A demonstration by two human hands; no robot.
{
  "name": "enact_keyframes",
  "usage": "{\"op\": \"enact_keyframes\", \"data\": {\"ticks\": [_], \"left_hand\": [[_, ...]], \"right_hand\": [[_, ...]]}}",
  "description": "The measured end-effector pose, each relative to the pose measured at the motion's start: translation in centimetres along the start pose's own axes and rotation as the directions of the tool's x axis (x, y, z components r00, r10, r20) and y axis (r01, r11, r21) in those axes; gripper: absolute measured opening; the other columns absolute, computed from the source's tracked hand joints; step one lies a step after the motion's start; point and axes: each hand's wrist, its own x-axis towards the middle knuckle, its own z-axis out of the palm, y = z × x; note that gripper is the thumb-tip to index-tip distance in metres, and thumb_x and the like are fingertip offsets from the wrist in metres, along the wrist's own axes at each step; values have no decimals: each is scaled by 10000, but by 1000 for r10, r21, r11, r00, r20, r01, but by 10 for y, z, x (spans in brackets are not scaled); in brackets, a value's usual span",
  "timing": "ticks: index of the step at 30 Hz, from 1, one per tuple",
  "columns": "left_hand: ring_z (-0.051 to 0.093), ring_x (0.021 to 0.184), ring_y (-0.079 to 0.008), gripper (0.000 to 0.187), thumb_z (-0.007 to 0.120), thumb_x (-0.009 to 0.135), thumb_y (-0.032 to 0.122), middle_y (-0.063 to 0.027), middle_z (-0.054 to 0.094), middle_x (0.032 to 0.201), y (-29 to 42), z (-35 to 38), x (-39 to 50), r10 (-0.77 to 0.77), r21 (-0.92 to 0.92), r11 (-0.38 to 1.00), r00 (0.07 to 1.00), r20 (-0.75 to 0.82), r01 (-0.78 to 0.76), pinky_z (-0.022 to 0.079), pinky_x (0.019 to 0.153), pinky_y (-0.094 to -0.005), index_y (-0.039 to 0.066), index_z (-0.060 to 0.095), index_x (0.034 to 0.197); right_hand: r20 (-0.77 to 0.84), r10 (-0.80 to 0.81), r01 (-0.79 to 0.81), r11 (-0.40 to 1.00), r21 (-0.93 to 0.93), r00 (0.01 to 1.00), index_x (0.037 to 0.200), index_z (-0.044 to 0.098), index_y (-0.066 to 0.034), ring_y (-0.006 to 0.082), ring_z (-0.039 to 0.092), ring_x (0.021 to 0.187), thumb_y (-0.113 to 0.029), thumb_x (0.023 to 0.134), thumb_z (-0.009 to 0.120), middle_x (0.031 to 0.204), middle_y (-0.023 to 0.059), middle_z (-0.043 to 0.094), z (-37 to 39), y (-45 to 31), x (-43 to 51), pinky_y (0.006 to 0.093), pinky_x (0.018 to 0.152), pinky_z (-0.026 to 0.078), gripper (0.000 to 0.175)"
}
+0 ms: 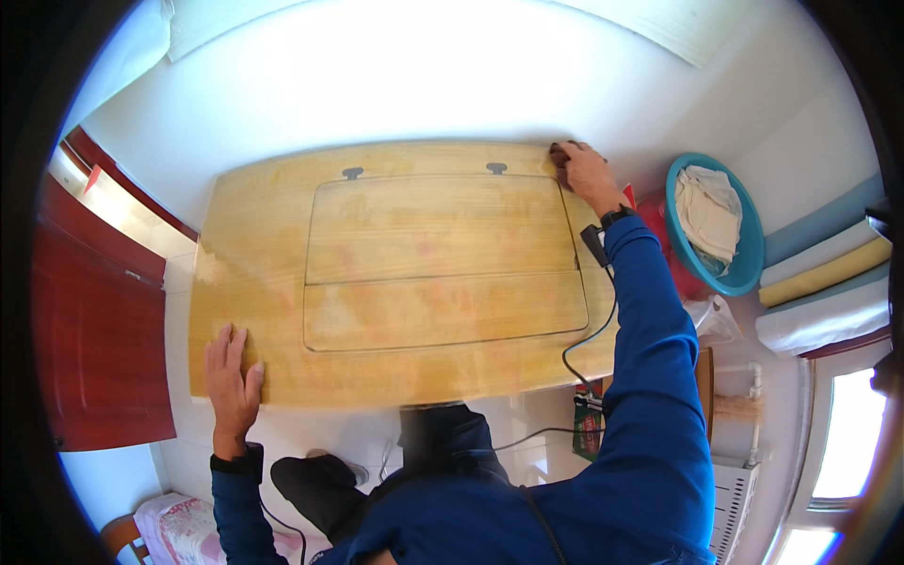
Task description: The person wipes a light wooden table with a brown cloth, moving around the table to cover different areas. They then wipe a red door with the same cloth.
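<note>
Before me stands a wooden table [247, 296] with worn, streaked varnish. Set into its top is a hinged panel [438, 233] with rounded corners, a seam across it and two dark hinges along its far side. My right hand [590, 173] reaches to the table's far right corner and presses a dark brown cloth [560, 157] against the surface; most of the cloth is hidden under my fingers. My left hand [233, 378] rests on the near left part of the tabletop, fingers spread and nothing in it.
Right of the table, a teal basin [757, 240] holds pale cloths [706, 212]. A black cable [590, 339] runs from a dark device [595, 246] by my right wrist. A red door [106, 332] stands at left. A green box [586, 431] is on the floor.
</note>
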Motion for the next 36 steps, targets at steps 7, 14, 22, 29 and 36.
{"op": "enact_keyframes", "data": {"ticks": [7, 14, 22, 29, 36], "left_hand": [[461, 1401, -427, 541, 642, 956, 261, -235, 502, 1541, -1, 0, 0, -8, -19, 1000, 1000, 0, 8, 290, 1234, -525, 34, 578, 1443], [464, 1393, -429, 526, 632, 985, 270, -234, 493, 1558, -7, 6, 0, 3, 2, 1000, 1000, -14, -3, 299, 1225, -508, 36, 572, 1453], [482, 1373, -427, 521, 626, 1005, 282, -230, 508, 1549, -13, 10, -2, 37, 1, 999, 999, -29, -37, 329, 1197, -495, 44, 570, 1466], [475, 1355, -432, 537, 634, 993, 274, -235, 499, 1547, -16, 9, -1, 79, 28, 997, 997, -26, -78, 326, 1193, -509, 36, 562, 1468], [443, 1365, -443, 563, 624, 973, 238, -260, 467, 1548, -13, 4, -2, 113, 154, 981, 993, 38, -118, 259, 1203, -595, 4, 518, 1474]], "right_hand": [[87, 66, -77, 988, 134, 994, 1358, 643, -116, 428, 636, 1187, -95, 960, 521, 1298, 211, 687, -24, 28, -53, 517, 1038, 513, 417], [-15, 30, -26, 972, 232, 999, 1344, 653, -63, 422, 637, 1211, -61, 934, 558, 1276, 221, 696, -51, 31, -151, 483, 1053, 512, 421], [-30, 72, -64, 971, 229, 997, 1284, 678, -46, 430, 622, 1215, -62, 902, 589, 1296, 213, 685, -92, -2, -269, 489, 1052, 505, 392], [32, 253, -255, 958, 131, 967, 1351, 614, -61, 454, 626, 1172, -95, 960, 539, 1277, 241, 663, -127, -50, -352, 515, 999, 515, 400], [-1, 261, -261, 965, -13, 965, 1368, 594, -123, 430, 653, 1136, -156, 975, 610, 1234, 192, 682, -95, -35, -293, 551, 943, 534, 394]]}}
